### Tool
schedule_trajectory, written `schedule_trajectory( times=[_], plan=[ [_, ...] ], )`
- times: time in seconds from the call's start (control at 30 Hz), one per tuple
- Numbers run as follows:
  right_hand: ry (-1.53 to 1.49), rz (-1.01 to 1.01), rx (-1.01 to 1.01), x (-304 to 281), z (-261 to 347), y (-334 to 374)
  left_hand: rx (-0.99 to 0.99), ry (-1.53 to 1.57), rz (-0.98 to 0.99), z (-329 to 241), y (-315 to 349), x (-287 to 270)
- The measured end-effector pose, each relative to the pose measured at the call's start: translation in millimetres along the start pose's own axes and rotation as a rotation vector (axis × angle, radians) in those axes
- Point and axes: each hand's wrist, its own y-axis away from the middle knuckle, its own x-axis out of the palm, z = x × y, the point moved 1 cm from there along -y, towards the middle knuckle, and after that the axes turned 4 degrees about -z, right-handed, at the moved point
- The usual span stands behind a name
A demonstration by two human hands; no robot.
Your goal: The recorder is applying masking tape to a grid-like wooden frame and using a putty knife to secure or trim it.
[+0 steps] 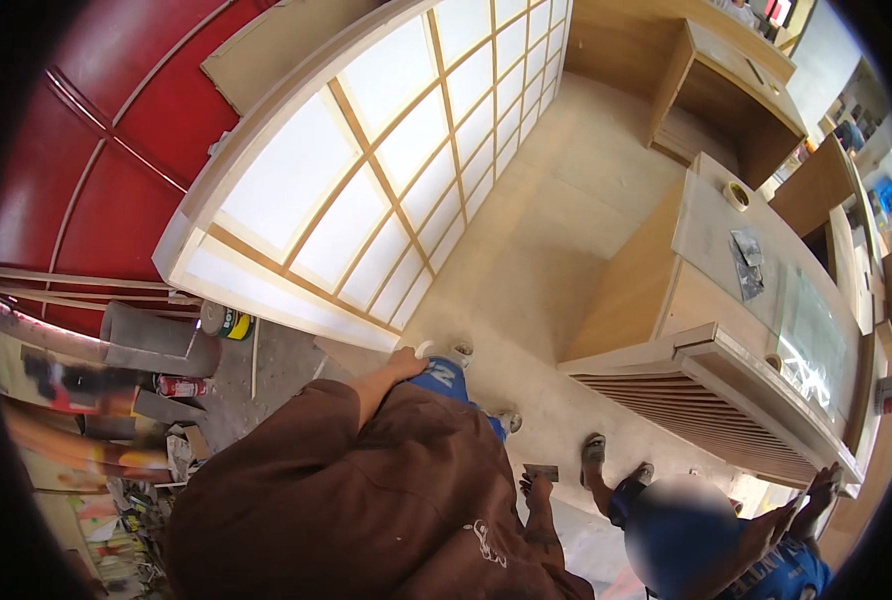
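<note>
My left hand is low at my side by my blue shorts. Its fingers look curled, and a small white curved piece shows right at them; what they hold is unclear. A shoji-style lattice panel with white panes and a pale wood frame leans just beyond this hand. Lower down, to the right of my brown shirt, my right hand is closed on a thin, dark rectangular scraper.
At right, a person in blue reaches both hands to a slatted wooden panel. Behind it a workbench bears a tape roll, scrapers and glass. Paint cans and scraps lie at left.
</note>
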Motion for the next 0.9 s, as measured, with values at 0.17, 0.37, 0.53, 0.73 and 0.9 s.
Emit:
schedule_trajectory(
  times=[0.17,0.37,0.53,0.73,0.9],
  plan=[
    [0.019,-0.032,-0.041,5.6,35.4,-3.3,-0.048,0.034,0.006,0.2,0.5,-1.9],
    [0.034,0.004,-0.070,13.9,53.8,-4.1,-0.097,0.053,0.016,8.1,-0.2,-2.8],
    [0.016,0.005,-0.059,18.0,42.1,-1.4,-0.096,0.076,0.019,5.8,-4.6,-3.2],
    [0.045,-0.014,-0.014,15.9,23.3,2.8,-0.111,0.117,0.004,-1.1,-6.3,-8.7],
    [0.036,-0.056,-0.007,16.8,23.5,18.2,-0.192,0.103,-0.002,-7.0,-20.0,-17.2]
  ],
)
